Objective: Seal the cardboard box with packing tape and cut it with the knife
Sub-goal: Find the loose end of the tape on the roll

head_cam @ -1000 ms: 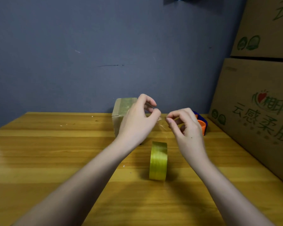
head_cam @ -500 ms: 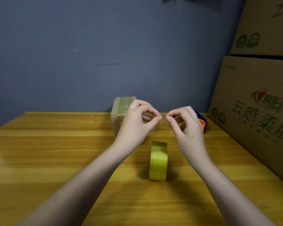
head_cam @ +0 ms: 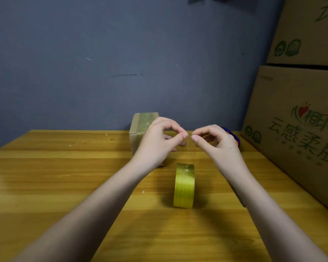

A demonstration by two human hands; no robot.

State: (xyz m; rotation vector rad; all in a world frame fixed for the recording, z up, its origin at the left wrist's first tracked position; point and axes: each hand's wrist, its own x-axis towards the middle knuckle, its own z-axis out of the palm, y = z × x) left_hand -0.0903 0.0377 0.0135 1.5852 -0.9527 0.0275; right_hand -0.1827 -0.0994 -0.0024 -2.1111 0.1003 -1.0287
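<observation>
- While both hands hover pinched together, I read the left hand (head_cam: 155, 142) and right hand (head_cam: 216, 142) as gripping a clear tape scrap, though I can hardly see it.
- The box (head_cam: 140, 129) sits at 11 o'clock, behind my left hand, which is nearer.
- The roll (head_cam: 184, 186) stands on edge at 6 o'clock.

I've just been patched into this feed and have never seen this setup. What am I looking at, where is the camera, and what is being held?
There is no machine here: a person works with two bare hands, and the single camera sits on their head, looking forward and down. The left hand and right hand are raised over a wooden table, thumb and forefinger pinched almost tip to tip. Whatever sits in that grip is too thin or clear to make out. On the table a yellowish tape roll stands on edge near the camera. Behind the left hand is a small cardboard box with tape across its top. Large printed cartons are stacked at right.
</observation>
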